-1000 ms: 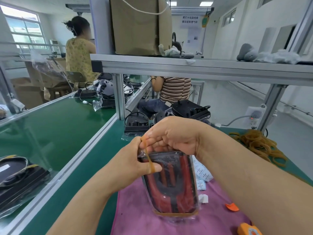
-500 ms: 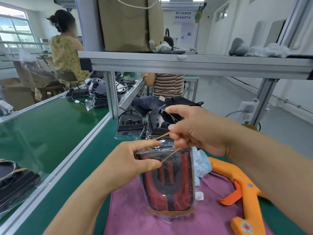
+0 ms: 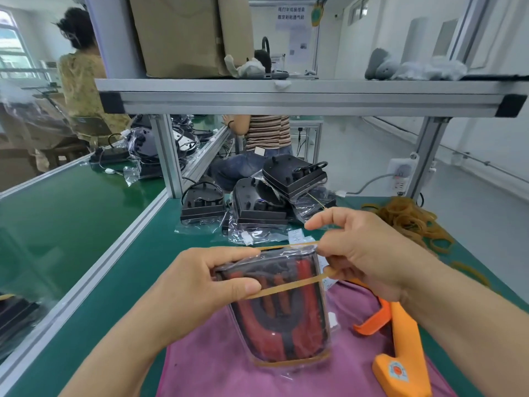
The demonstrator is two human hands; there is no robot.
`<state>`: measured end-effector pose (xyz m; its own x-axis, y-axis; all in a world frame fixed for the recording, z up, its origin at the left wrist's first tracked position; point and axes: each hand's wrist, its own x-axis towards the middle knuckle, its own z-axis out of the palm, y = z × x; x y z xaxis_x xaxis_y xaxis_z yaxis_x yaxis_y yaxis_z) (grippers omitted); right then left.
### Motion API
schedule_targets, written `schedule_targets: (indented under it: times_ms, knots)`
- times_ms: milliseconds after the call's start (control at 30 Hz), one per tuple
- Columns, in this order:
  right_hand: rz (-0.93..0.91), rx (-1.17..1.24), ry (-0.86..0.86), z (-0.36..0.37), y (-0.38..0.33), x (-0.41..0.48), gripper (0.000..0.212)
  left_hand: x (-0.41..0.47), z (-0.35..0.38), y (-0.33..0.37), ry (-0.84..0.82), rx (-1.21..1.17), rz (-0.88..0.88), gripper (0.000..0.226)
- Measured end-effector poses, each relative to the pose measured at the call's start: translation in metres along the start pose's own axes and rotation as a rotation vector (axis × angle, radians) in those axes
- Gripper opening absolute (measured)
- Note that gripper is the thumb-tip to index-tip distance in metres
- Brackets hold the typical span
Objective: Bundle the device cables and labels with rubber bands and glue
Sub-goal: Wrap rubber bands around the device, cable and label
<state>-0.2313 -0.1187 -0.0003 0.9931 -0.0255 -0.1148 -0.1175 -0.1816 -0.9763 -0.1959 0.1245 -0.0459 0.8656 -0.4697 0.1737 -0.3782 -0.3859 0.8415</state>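
A clear plastic bag of red and black cables point(image 3: 282, 313) stands upright on a pink cloth point(image 3: 217, 371). My left hand point(image 3: 200, 285) grips the bag's top left corner, thumb pressing one end of a tan rubber band point(image 3: 289, 286). My right hand point(image 3: 363, 253) holds the band's other end and stretches it wide across the bag's top; one strand runs over the front, the other along the top edge. An orange glue gun point(image 3: 403, 348) lies on the cloth to the right, partly under my right forearm.
Black devices in plastic bags point(image 3: 257, 204) sit at the back of the green bench point(image 3: 94, 305). A heap of rubber bands point(image 3: 412, 219) lies at the right edge. An aluminium shelf point(image 3: 286, 96) spans overhead. Two people sit at the far benches.
My right hand has pulled the rubber band further right and lower, stretching it wide across the bag's top. The left hand keeps its grip on the bag.
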Motion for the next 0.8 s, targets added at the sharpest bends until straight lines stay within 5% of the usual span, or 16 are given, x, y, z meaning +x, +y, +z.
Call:
schedule_targets:
  times_ms: [400, 700, 800]
  knots:
    - [0.201, 0.162, -0.046, -0.004, 0.021, 0.022, 0.004, -0.01, 0.01, 0.023, 0.058, 0.26, 0.21, 0.045]
    - [0.219, 0.085, -0.102, -0.028, 0.051, 0.006, 0.048, 0.006, 0.022, 0.037, -0.024, 0.192, 0.167, 0.042]
    - [0.16, -0.067, -0.112, -0.033, 0.052, 0.001, 0.026, 0.014, 0.023, 0.039, -0.061, 0.146, 0.112, 0.041]
